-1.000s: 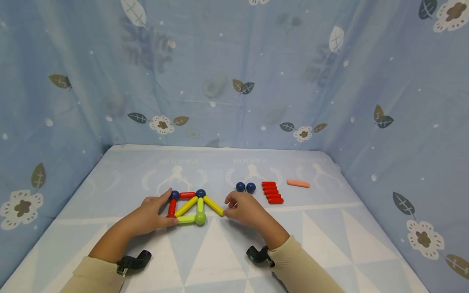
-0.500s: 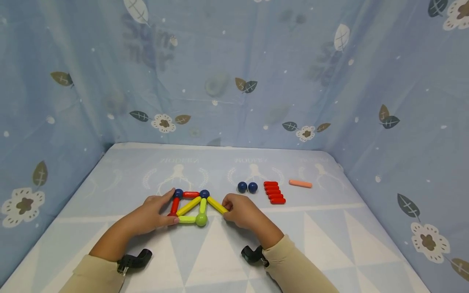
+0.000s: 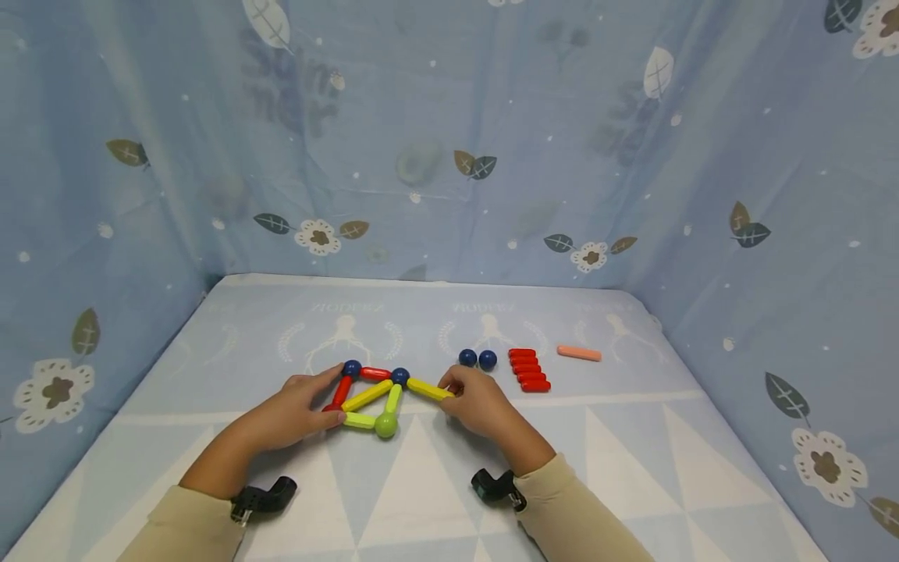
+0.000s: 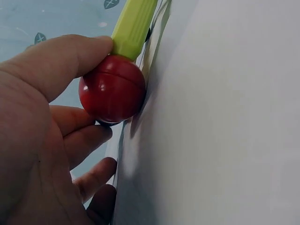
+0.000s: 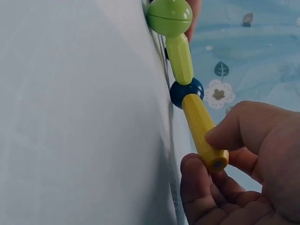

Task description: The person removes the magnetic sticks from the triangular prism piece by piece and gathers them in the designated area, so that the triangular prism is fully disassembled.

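Observation:
A flat frame of magnetic sticks and balls lies on the cloth-covered table, left of centre in the head view. It joins red sticks [image 3: 375,374], yellow and lime sticks [image 3: 393,400], blue balls, a green ball [image 3: 385,425] and a red ball [image 4: 112,89]. My left hand [image 3: 284,414] holds the frame's left side, thumb at the red ball and lime stick, forefinger at the left blue ball [image 3: 352,368]. My right hand [image 3: 481,402] pinches the free end of a yellow magnetic stick [image 5: 199,122], whose other end meets the right blue ball [image 5: 187,93].
Two loose blue balls [image 3: 477,359] sit behind my right hand. To their right lies a row of several red sticks [image 3: 529,370], then one orange stick [image 3: 579,353]. Patterned blue curtains [image 3: 435,140] enclose the table at the back and sides.
My right hand has taken hold of the yellow stick's free end and swung it outward to the right. The lime stick and green ball tilt slightly. My left hand stays on the frame.

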A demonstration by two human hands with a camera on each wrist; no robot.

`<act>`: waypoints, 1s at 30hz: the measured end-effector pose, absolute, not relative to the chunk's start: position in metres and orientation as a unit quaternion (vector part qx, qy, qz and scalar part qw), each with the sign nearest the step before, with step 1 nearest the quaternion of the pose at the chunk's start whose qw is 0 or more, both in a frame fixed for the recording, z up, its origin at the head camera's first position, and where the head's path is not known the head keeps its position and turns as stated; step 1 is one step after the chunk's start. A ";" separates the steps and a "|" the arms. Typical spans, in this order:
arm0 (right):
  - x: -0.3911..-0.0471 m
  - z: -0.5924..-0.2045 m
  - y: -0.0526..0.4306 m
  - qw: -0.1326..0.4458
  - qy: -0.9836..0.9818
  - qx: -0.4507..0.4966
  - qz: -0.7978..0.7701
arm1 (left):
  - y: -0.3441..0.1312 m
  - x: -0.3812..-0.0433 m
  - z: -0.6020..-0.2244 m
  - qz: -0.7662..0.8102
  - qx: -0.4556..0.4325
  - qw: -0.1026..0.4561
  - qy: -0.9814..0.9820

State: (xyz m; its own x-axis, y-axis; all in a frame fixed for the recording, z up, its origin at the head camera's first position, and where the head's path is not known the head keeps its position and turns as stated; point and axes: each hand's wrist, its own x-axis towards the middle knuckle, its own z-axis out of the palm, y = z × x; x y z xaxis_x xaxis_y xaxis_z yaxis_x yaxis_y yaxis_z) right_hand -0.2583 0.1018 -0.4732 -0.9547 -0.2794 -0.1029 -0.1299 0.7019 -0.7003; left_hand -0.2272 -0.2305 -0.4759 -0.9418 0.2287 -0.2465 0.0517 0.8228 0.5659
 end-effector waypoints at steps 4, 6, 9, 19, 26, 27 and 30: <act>-0.259 -0.475 0.106 0.091 0.909 -0.091 -0.396 | -0.228 -0.227 -0.476 0.298 0.075 0.155 0.939; -0.259 -0.475 0.107 0.092 0.903 -0.081 -0.411 | -0.228 -0.227 -0.476 0.301 0.082 0.151 0.938; -0.260 -0.476 0.107 0.092 0.896 -0.070 -0.429 | -0.229 -0.226 -0.476 0.307 0.090 0.142 0.937; -0.263 -0.479 0.106 0.108 0.894 -0.062 -0.431 | -0.229 -0.225 -0.474 0.314 0.096 0.122 0.937; -0.262 -0.477 0.107 0.114 0.896 -0.059 -0.426 | -0.230 -0.227 -0.474 0.324 0.098 0.116 0.934; -0.262 -0.477 0.107 0.115 0.896 -0.059 -0.424 | -0.230 -0.227 -0.474 0.327 0.099 0.116 0.933; -0.261 -0.476 0.109 0.118 0.899 -0.063 -0.416 | -0.231 -0.229 -0.475 0.334 0.101 0.117 0.930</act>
State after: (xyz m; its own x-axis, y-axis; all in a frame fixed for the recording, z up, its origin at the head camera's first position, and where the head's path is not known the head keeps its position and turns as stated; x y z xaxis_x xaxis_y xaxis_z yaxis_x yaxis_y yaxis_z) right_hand -0.2614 0.1086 -0.4761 -0.9642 -0.2114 -0.1603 -0.0147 0.6459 -0.7633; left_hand -0.2287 -0.2309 -0.4751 -0.9524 0.2655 -0.1495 0.1099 0.7568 0.6443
